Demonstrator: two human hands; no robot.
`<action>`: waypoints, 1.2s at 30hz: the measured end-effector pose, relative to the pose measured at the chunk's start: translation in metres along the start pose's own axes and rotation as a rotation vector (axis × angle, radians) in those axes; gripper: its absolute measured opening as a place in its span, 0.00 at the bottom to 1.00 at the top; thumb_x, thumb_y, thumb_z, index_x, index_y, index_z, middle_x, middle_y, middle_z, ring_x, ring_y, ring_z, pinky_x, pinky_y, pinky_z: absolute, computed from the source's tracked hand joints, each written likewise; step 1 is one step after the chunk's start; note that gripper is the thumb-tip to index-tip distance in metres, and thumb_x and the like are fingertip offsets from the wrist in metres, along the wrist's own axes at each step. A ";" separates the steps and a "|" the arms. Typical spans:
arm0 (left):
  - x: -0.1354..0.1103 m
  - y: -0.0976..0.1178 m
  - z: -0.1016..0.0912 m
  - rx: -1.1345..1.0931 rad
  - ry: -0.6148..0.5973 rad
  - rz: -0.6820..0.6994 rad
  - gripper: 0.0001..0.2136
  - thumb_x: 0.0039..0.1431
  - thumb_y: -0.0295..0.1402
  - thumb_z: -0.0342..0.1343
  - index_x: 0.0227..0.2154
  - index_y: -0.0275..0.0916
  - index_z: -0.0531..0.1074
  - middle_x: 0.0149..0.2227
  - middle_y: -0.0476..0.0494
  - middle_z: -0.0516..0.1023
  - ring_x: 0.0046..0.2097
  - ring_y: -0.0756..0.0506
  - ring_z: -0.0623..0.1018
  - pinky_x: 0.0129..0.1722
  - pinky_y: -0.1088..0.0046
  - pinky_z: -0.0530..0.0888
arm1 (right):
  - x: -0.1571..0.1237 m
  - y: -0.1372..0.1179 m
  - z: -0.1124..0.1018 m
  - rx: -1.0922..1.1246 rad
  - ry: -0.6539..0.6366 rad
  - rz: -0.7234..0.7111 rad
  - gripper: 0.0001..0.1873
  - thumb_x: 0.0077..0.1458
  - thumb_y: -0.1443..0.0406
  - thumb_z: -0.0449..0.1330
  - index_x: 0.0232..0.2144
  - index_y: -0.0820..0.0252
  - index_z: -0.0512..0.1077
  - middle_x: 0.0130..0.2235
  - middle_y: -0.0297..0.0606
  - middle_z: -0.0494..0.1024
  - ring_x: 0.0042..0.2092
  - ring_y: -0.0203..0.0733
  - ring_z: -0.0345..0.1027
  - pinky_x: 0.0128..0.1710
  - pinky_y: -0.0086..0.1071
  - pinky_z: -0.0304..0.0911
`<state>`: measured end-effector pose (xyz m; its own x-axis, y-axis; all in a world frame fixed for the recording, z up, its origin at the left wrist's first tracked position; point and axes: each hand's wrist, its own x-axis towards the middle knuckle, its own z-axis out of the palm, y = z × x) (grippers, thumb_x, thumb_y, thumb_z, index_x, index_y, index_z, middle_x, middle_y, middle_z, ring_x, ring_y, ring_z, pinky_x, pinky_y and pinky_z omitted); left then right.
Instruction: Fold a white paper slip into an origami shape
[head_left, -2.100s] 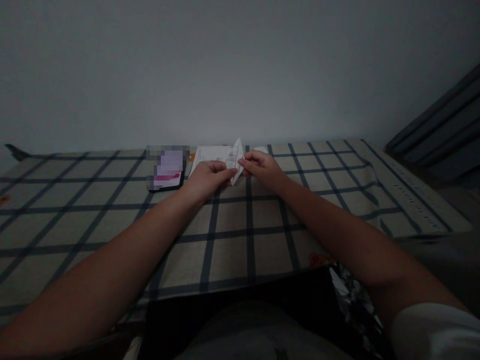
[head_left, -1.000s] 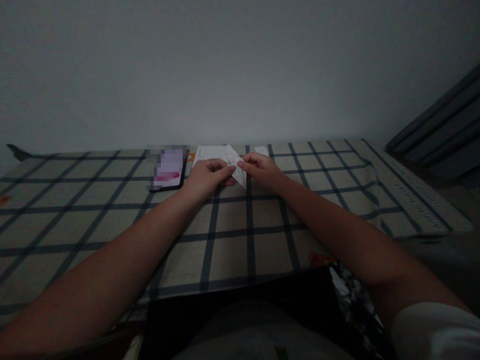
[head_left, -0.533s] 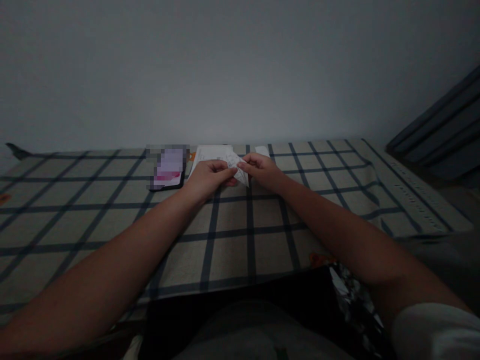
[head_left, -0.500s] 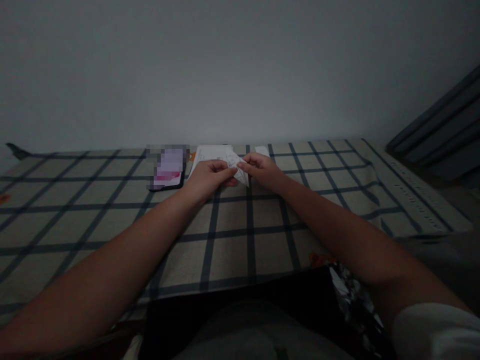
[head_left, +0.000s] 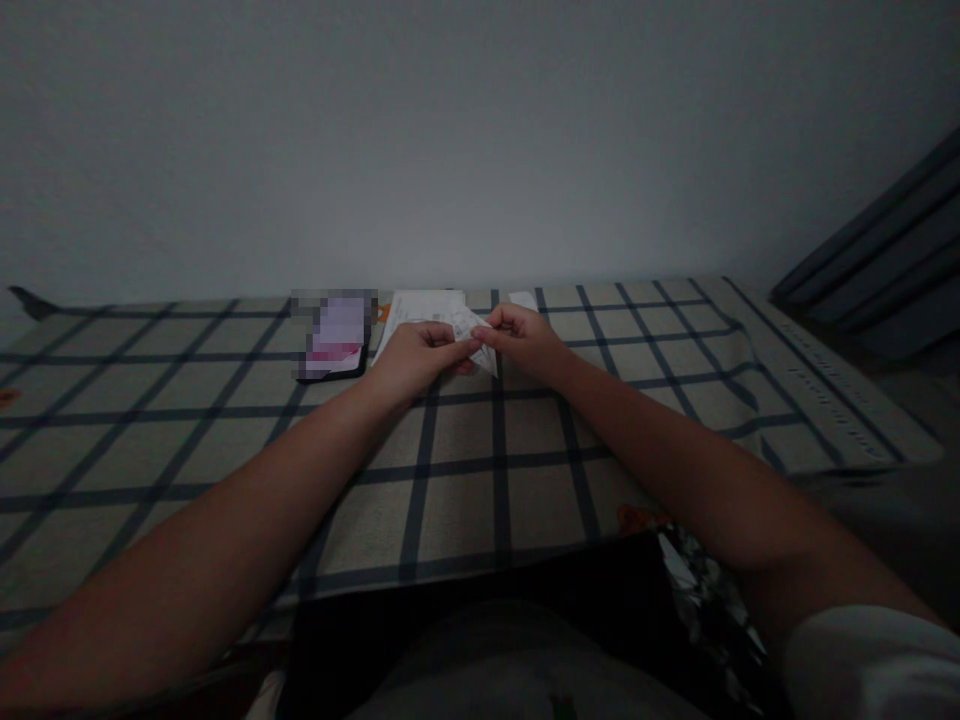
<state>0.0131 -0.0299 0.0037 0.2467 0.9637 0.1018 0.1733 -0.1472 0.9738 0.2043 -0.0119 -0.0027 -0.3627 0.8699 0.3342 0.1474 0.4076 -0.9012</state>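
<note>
A small white piece of folded paper (head_left: 486, 358) with dark print is pinched between both hands above the checked cloth. My left hand (head_left: 421, 352) is closed on its left side, the thumb lying over the front. My right hand (head_left: 525, 338) grips its upper right edge between thumb and fingers. The two thumb tips nearly meet at the middle of the paper. One pointed corner hangs down between the hands. Behind my left hand lie white printed sheets (head_left: 420, 305), partly hidden by it.
A phone (head_left: 339, 335) with a blurred screen lies left of the sheets. Behind my right hand is a small white piece (head_left: 522, 299). The checked tablecloth (head_left: 457, 500) reaches the grey wall (head_left: 480, 150). A dark curtain (head_left: 885, 250) hangs at the right.
My thumbs have shifted slightly closer together on the paper, and its lower corner hangs a touch lower. Otherwise the arms and the things on the table stay in place.
</note>
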 end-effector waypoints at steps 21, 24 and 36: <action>0.003 0.010 0.003 -0.172 0.155 -0.074 0.11 0.44 0.35 0.69 0.23 0.34 0.73 0.25 0.46 0.76 0.26 0.51 0.78 0.29 0.76 0.77 | -0.002 -0.003 -0.005 -0.050 -0.159 0.021 0.21 0.58 0.49 0.60 0.26 0.62 0.71 0.25 0.32 0.73 0.29 0.34 0.65 0.31 0.29 0.58; 0.004 0.008 0.003 -0.189 0.165 -0.080 0.11 0.43 0.35 0.69 0.23 0.34 0.72 0.25 0.46 0.76 0.26 0.50 0.78 0.30 0.75 0.78 | -0.001 -0.002 -0.006 -0.063 -0.164 0.024 0.22 0.57 0.49 0.60 0.25 0.62 0.72 0.25 0.32 0.74 0.29 0.34 0.65 0.31 0.29 0.58; 0.004 0.008 0.003 -0.221 0.105 -0.081 0.16 0.43 0.40 0.71 0.31 0.34 0.79 0.32 0.42 0.81 0.30 0.49 0.79 0.28 0.76 0.76 | -0.001 -0.003 -0.006 -0.106 -0.188 0.043 0.24 0.56 0.48 0.61 0.24 0.63 0.73 0.23 0.33 0.74 0.28 0.33 0.64 0.30 0.29 0.57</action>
<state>0.0180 -0.0275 0.0117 0.1378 0.9900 0.0306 -0.0266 -0.0272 0.9993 0.2098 -0.0127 0.0010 -0.5176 0.8242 0.2297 0.2590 0.4068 -0.8760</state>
